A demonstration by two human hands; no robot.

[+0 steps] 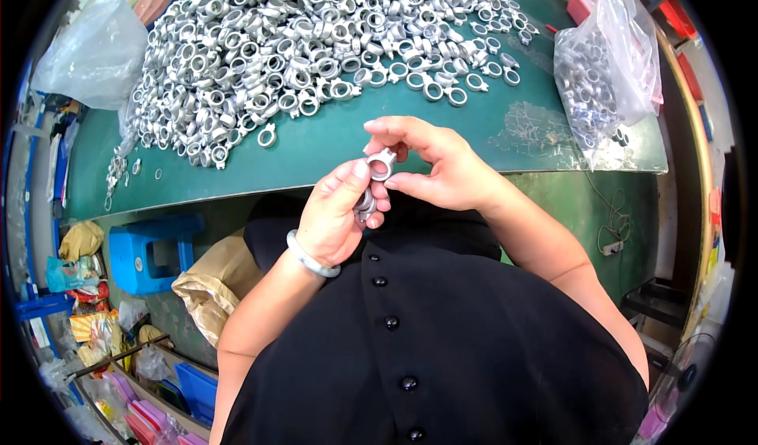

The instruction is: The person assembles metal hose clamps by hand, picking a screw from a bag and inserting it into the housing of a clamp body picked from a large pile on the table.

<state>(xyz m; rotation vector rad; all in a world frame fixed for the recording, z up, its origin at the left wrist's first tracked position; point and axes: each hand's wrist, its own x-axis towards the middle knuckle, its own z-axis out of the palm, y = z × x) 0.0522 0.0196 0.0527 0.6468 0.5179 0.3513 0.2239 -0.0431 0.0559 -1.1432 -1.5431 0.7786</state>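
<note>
In front of my chest, my left hand is closed with its thumb on a grey metal ring clamp, a round collar with small lugs. More grey metal clamps are tucked in the same hand, partly hidden by its fingers. My right hand curves round the upper clamp from the right, thumb and fingers apart, the thumb tip close to its lower edge. Whether it touches the clamp is hard to tell. Beyond both hands, a large heap of similar clamps covers the green table.
A clear plastic bag of clamps stands at the table's right, another plastic bag at its left. Below the left side are a blue stool and a tan sack. A cable lies on the floor at right.
</note>
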